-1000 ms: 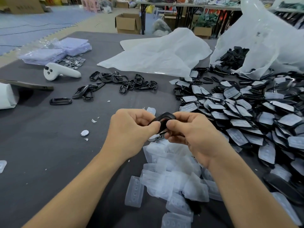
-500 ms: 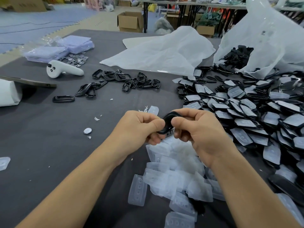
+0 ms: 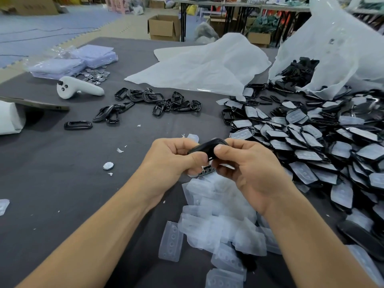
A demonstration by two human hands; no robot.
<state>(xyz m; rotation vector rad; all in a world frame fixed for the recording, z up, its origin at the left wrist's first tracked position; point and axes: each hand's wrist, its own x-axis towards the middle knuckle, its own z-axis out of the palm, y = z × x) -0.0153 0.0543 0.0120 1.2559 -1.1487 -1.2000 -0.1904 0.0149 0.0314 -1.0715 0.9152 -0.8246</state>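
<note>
Both hands hold one black plastic shell (image 3: 205, 147) above the middle of the grey table (image 3: 52, 183). My left hand (image 3: 172, 159) grips its left end with curled fingers and the thumb pressed on top. My right hand (image 3: 247, 167) pinches the right end, thumb against the shell. A small toothed end of the part (image 3: 205, 170) sticks out below between the hands. Just under the hands lies a heap of translucent white button pads (image 3: 218, 221).
A big pile of black shells with pads (image 3: 311, 146) covers the right side, spilling from a white plastic bag (image 3: 332, 48). Black ring frames (image 3: 158, 100), a white controller (image 3: 76, 88), coin cells (image 3: 93, 74), one loose coin cell (image 3: 108, 165) and purple packets (image 3: 72, 61) lie to the left.
The hands have turned the black shell flatter between them and shifted slightly; the toothed end now shows below. My view moved a little.
</note>
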